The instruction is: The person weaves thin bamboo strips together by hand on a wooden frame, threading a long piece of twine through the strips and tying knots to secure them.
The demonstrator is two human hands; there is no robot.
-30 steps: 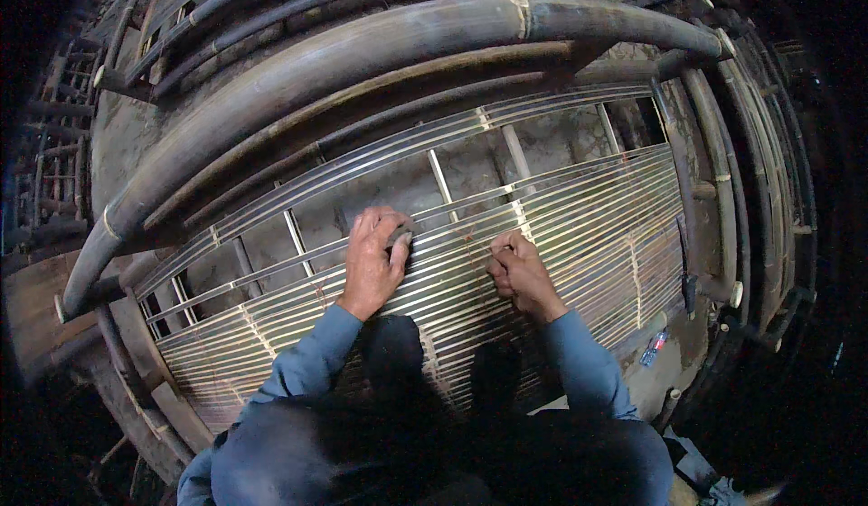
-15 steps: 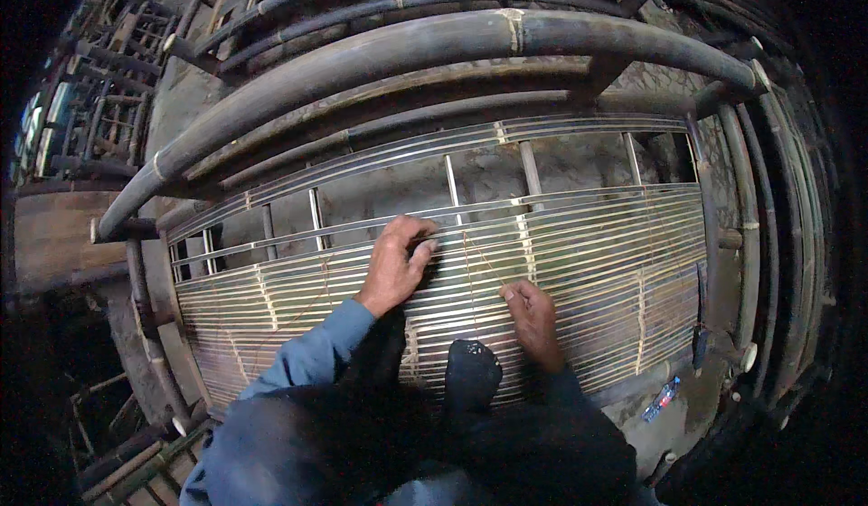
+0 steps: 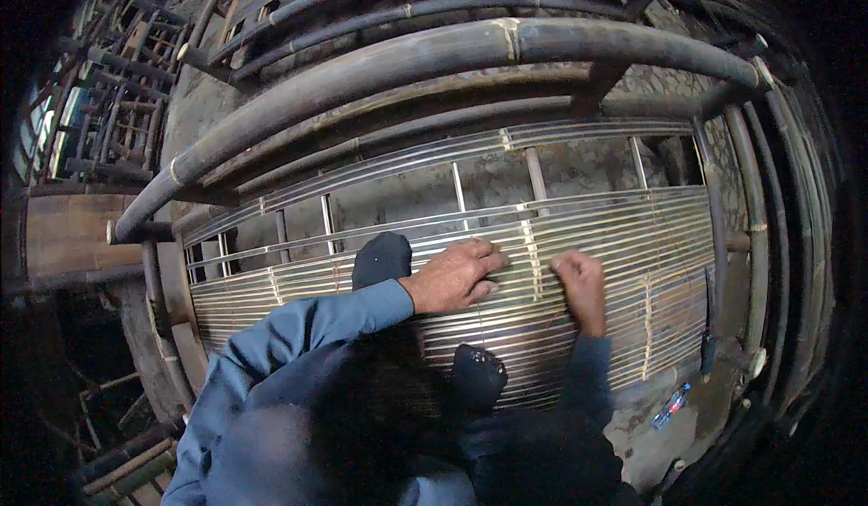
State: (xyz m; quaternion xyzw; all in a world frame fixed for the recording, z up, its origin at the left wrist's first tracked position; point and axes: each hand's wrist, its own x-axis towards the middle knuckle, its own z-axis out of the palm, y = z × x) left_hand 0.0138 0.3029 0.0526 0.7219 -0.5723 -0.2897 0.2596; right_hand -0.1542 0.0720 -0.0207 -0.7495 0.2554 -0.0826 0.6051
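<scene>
Slatted bamboo panel [image 3: 524,318] is laid on the near side of the thick rail [image 3: 434,53]; light, springy handling is expected, several slats best taken together. Fingers of the left hand [image 3: 457,277] are half-curled, of the right hand [image 3: 585,287] bunched; any grip cannot be told.

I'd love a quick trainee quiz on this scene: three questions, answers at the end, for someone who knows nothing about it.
1. Multiple choice: what lies on the grey ground at the lower right, beside the panel of thin, pale, parallel strips?
A) a yellow wooden hammer
B) a small plastic bottle with red and blue colouring
C) a white ceramic bowl

2. True or false: a gap shows between the person's bare left hand and bare right hand.

3. Fill in "beyond" or "nearer than": seen from the person, the thick, grey-brown bamboo pole lies ____ both hands.

Key: 1. B; 2. True; 3. beyond
</scene>
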